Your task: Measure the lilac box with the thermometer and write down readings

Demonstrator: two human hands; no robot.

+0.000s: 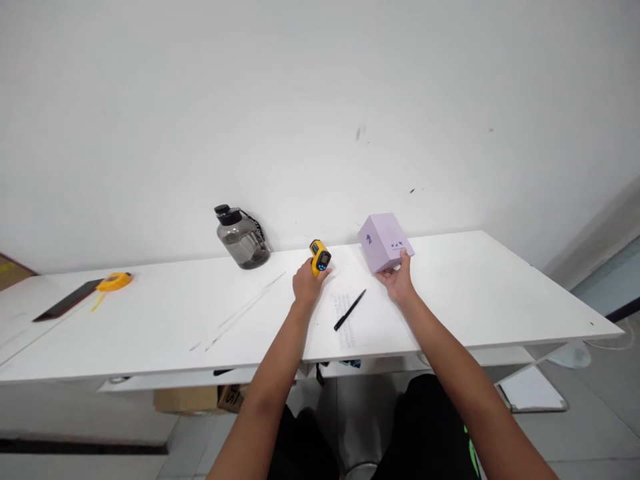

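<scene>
My left hand [306, 283] is wrapped round the grip of a yellow and black infrared thermometer [320, 256], its small screen facing me. A pale purple box [384, 241] with dark purple print is tilted in my right hand [399, 281], the thumb on its front face and the fingers under its lower edge. Whether the box touches the table, I cannot tell. Between my hands a black pen [350, 310] lies aslant on a sheet of paper with lines of writing [346, 337].
A grey see-through bottle [243, 241] with a black lid stands by the wall. Farther left on the white table [500, 293] lie a yellow tape measure [115, 281] and a dark flat object [69, 300]. A cardboard box [185, 399] sits below the table.
</scene>
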